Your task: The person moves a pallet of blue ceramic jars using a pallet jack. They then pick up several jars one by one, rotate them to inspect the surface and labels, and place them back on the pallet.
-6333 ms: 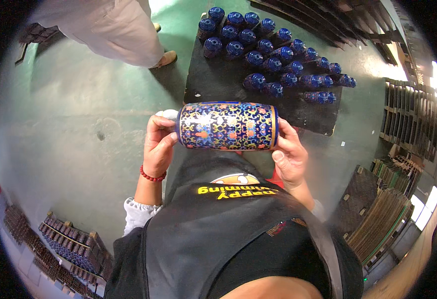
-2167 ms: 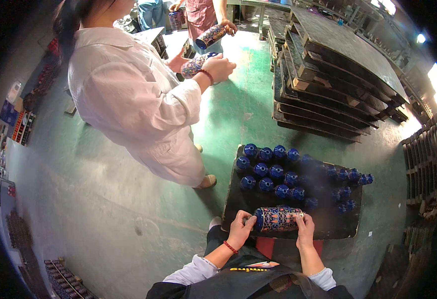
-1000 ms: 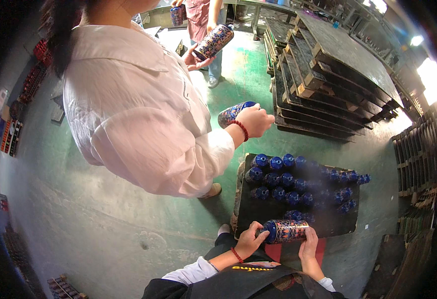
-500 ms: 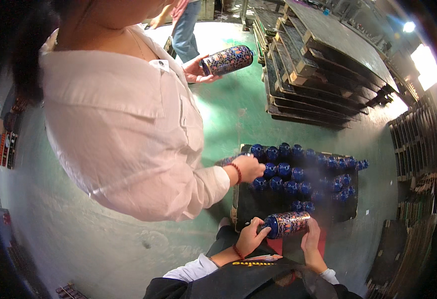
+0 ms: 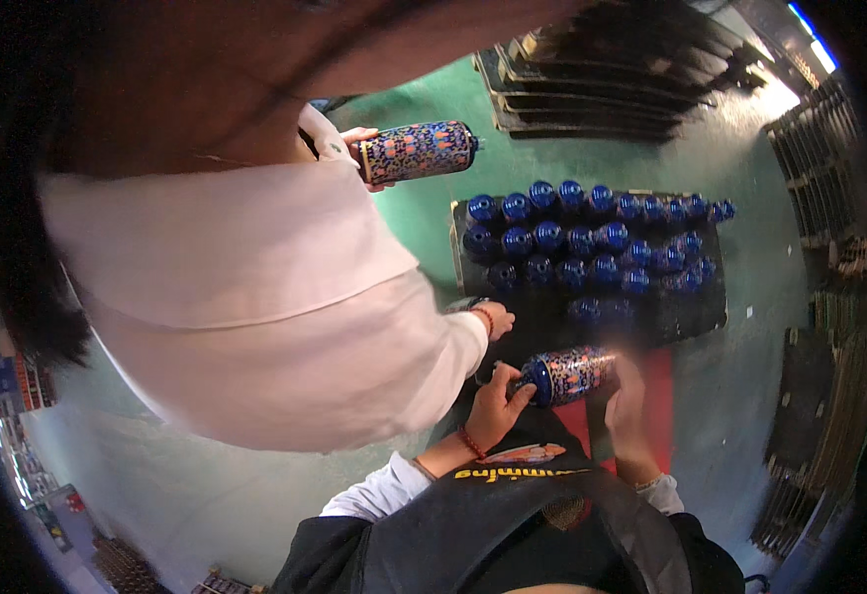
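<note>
In front of me, over the near edge of a dark board, a blue bottle with a multicoloured pattern lies level in my hands. My left hand is closed around its narrow neck end, thumb and fingers pinching. At the opposite, wide end is my right hand, blurred, its fingers against the base. Several similar bottles stand in rows on the board, their round blue tops facing up. At my left, a person in a white shirt holds another patterned bottle.
The person's other hand is by the board's left edge, close to my left hand. Stacked dark pallets stand on the green floor beyond. More stacked boards line the right side. Red material shows below my bottle.
The view has shifted, so the board and bottles appear higher. The person at my left leans closer, and their lower hand has moved nearer to mine. I still hold the same bottle.
</note>
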### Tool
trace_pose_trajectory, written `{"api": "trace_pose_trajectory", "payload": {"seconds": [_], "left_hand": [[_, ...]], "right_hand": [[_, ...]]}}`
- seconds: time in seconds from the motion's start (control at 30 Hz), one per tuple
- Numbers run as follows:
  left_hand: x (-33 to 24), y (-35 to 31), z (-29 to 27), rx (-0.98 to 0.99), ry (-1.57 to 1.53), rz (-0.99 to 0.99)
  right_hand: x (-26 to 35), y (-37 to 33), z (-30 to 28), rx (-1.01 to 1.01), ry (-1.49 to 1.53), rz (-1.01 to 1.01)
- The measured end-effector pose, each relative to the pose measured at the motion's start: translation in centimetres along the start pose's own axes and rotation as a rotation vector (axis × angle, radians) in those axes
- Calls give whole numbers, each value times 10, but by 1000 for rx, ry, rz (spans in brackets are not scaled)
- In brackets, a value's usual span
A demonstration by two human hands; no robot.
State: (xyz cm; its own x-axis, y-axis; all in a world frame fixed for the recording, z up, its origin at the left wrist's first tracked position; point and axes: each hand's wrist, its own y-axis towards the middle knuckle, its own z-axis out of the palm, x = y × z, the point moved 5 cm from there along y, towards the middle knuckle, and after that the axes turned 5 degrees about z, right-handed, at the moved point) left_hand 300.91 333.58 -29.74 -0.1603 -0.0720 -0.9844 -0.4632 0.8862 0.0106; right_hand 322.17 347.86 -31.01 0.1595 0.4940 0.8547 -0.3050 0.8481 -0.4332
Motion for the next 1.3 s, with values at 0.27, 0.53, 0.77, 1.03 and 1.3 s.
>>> {"api": "trace_pose_trajectory", "payload": {"seconds": [0.27, 0.53, 0.77, 1.03, 1.3], "left_hand": [[57, 18, 53, 84, -3, -27], [78, 19, 95, 161, -7, -136], [62, 19, 123, 196, 3, -135], [65, 21, 129, 157, 13, -103], [73, 27, 137, 150, 201, -67]], "right_hand": [[-62, 29, -80, -271, 79, 72], [-87, 28, -134, -241, 67, 63], [-73, 25, -160, -204, 74, 36], [-57, 35, -150, -168, 81, 113], [-125, 59, -162, -175, 145, 251]]}}
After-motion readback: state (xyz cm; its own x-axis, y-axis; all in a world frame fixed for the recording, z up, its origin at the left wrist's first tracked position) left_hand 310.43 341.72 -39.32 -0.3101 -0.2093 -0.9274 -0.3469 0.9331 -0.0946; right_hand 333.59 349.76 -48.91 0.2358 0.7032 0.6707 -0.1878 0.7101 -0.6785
